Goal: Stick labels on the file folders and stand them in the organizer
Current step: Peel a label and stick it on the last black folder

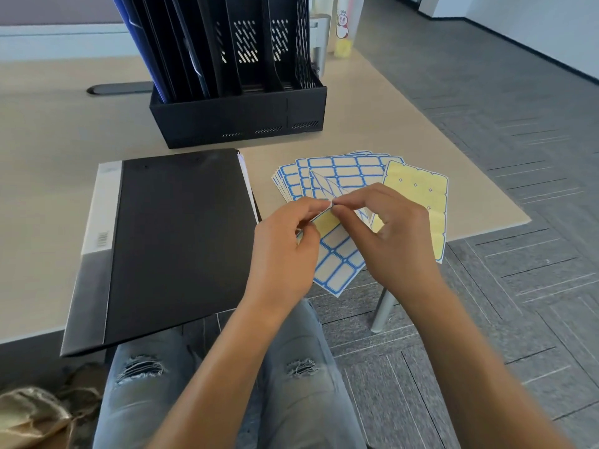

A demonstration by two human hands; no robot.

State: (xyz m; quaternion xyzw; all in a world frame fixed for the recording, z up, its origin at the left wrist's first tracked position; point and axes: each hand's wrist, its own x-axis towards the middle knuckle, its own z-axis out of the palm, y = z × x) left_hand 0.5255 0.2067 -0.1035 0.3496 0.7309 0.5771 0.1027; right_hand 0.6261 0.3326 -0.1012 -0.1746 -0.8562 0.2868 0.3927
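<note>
**Label coming off its sheet; one folder waits flat, others already filed**

The black file organizer (238, 118) is the landmark here. In its left-hand slots several dark folders (155, 50) already stand upright; whether they carry labels cannot be told from this angle. The slots to the right look free.

Just in front of the organizer, a black file folder (171, 241) with a grey spine strip lies flat on the surface (48, 157), its near corner overhanging the edge. No blue-bordered label shows on its cover, so I judge this one is not yet labelled.

In front of the organizer and to its right, a fan of blue-bordered label sheets (343, 171) lies on the surface, with a peeled yellow backing sheet (418, 196) beside it.

The left hand (285, 244) grips a partly used label sheet (337, 257), fingers curled round its upper edge. The right hand (393, 234) pinches what appears to be a label corner (330, 205) at the top of that sheet, fingertip to thumb.

Judged from this, the task is midway: peeling is in hand; sticking the label on the flat folder and standing it in the organizer remain.
</note>
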